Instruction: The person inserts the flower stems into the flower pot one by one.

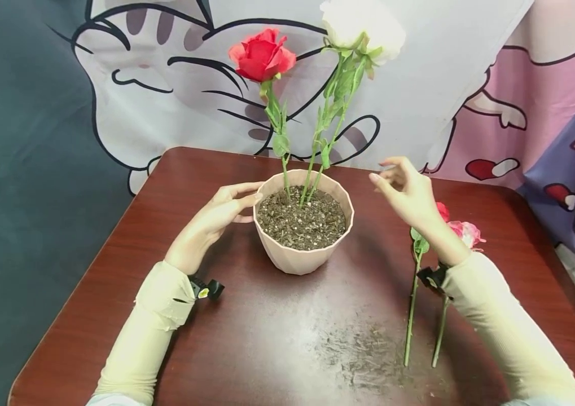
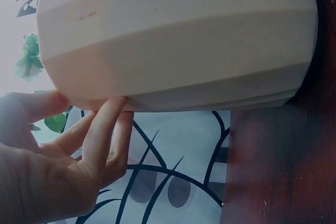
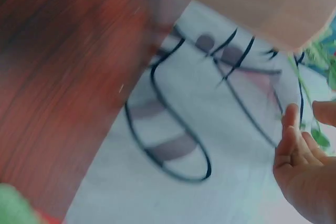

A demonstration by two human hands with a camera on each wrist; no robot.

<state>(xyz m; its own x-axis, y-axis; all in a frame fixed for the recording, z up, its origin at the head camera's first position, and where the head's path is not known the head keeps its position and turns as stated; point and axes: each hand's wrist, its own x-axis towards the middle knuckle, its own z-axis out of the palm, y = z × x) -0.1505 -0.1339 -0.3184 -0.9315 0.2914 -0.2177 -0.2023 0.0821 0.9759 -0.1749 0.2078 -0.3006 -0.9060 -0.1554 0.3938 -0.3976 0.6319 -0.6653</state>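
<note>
A pale pink faceted flowerpot (image 1: 294, 256) filled with dark soil (image 1: 299, 223) stands on the table. One red rose (image 1: 262, 56) and two white roses (image 1: 363, 28) rise from the soil on green stems. My left hand (image 1: 211, 220) holds the pot's left side, thumb at the rim and fingers against the outer wall. The left wrist view shows those fingertips touching the pot wall (image 2: 178, 40). To the right of the pot, my right hand (image 1: 406, 192) is raised in the air, fingers loosely bent, holding nothing. In the right wrist view the same hand (image 3: 302, 166) is apart from the pot.
Beneath my right forearm lie a red rose (image 1: 442, 211) and a pink-and-white rose (image 1: 467, 233), their stems pointing toward me. Spilled soil (image 1: 358, 349) dusts the front of the brown table (image 1: 216, 349). A cat-print cloth (image 1: 165, 113) hangs behind the table.
</note>
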